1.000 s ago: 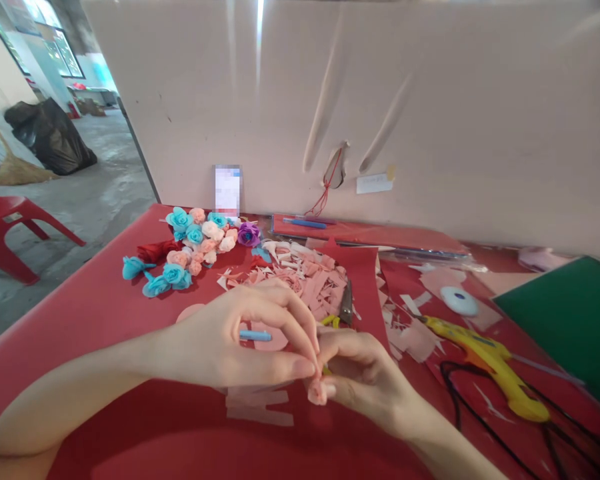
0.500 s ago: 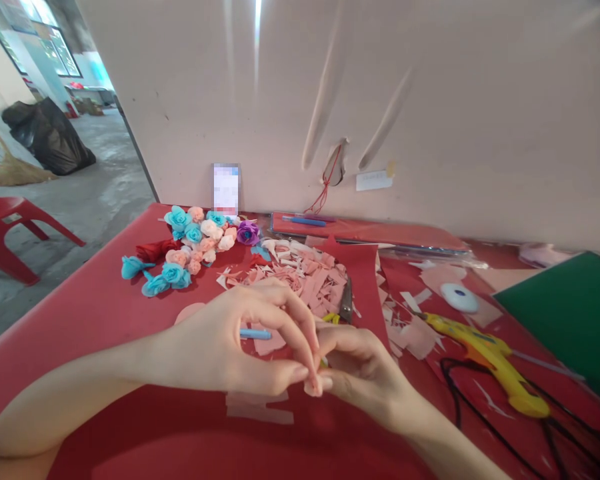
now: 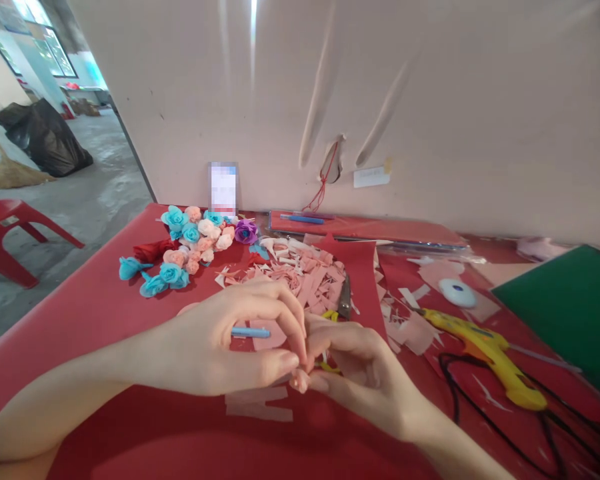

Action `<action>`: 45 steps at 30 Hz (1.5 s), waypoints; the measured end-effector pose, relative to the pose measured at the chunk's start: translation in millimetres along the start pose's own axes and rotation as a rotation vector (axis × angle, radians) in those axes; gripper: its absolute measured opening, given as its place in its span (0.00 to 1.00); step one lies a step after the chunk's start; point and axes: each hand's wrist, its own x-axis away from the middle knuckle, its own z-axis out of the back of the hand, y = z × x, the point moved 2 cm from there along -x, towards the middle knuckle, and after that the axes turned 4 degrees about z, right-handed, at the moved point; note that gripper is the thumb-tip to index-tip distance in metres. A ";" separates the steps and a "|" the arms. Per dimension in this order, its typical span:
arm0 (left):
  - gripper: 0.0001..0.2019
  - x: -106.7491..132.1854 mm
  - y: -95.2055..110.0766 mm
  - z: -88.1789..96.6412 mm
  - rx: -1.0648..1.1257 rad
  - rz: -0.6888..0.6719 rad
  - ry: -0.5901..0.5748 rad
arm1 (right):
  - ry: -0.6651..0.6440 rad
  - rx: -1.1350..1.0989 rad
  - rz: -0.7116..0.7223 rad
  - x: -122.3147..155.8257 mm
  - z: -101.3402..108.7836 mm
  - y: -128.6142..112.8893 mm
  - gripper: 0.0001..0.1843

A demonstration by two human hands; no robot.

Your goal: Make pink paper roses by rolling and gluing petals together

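A small rolled pink paper flower (image 3: 299, 381) is pinched between the fingertips of both hands. My left hand (image 3: 230, 340) comes in from the left, thumb and fingertips closed at the flower's upper side. My right hand (image 3: 363, 363) holds it from the right with thumb and curled fingers. Behind the left hand's fingers shows a light blue pen (image 3: 251, 332) lying over pink paper. Parts of yellow-handled scissors (image 3: 331, 315) appear just beyond the hands. Pale pink paper strips (image 3: 267, 408) lie on the red table (image 3: 190, 433) below.
Finished paper flowers (image 3: 190, 233) lie at the back left, near a propped phone (image 3: 223, 187). Pink paper scraps (image 3: 310, 267) are heaped in the middle. On the right are a yellow glue gun (image 3: 480, 353) with its black cord, a white oval object (image 3: 457, 292) and a green sheet (image 3: 565, 307).
Both hands have shifted slightly left with the pink paper flower, which now shows more of its rolled end between the fingertips. The view has moved a little.
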 end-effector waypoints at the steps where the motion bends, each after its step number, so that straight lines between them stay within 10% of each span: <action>1: 0.06 0.4 -0.1 -0.4 -0.025 -0.002 -0.008 | 0.006 0.007 -0.012 0.4 -0.6 -0.3 0.03; 27: 0.07 -0.4 -0.6 -1.8 0.042 0.083 -0.103 | 0.070 -0.156 -0.212 0.2 -9.8 -0.5 0.03; 45: 0.08 -1.6 4.0 -2.5 0.172 0.226 0.058 | 0.014 -0.510 -0.146 -3.8 -6.8 19.4 0.04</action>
